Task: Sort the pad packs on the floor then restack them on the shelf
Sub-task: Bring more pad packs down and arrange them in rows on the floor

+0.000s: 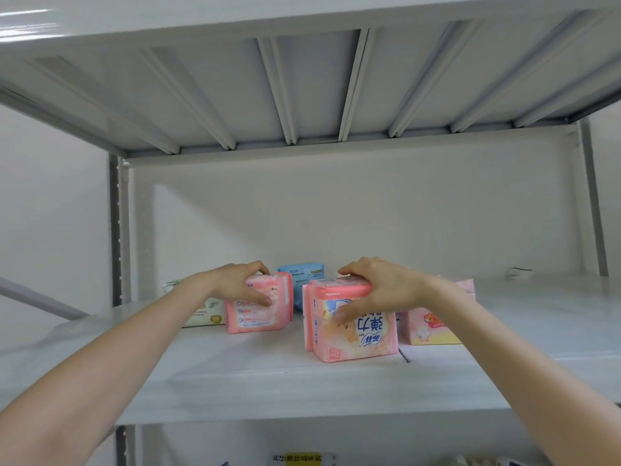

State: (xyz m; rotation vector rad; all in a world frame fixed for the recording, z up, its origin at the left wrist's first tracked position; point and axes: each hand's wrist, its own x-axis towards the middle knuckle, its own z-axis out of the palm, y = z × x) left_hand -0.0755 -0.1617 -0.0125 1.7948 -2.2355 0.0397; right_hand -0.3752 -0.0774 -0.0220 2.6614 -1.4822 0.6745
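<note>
On the smooth white shelf [235, 375], left hand [235, 284] grips the small pink pack [257, 319], right hand [381, 287] the blocky pink pack [359, 341].

Upright pad packs [353, 327] on shelf [268, 381]

Open shelf [255, 381] in front; packs [304, 279] crowd the back.

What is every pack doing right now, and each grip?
Left grip: holds the small pink pack.
Right grip: holds the big pink pack.
Small pink pack: upright on the shelf.
Big pink pack: upright, print upside down.
Blue pack: behind them, untouched.
White pack: partly hidden.
Yellow pack: partly hidden.
</note>
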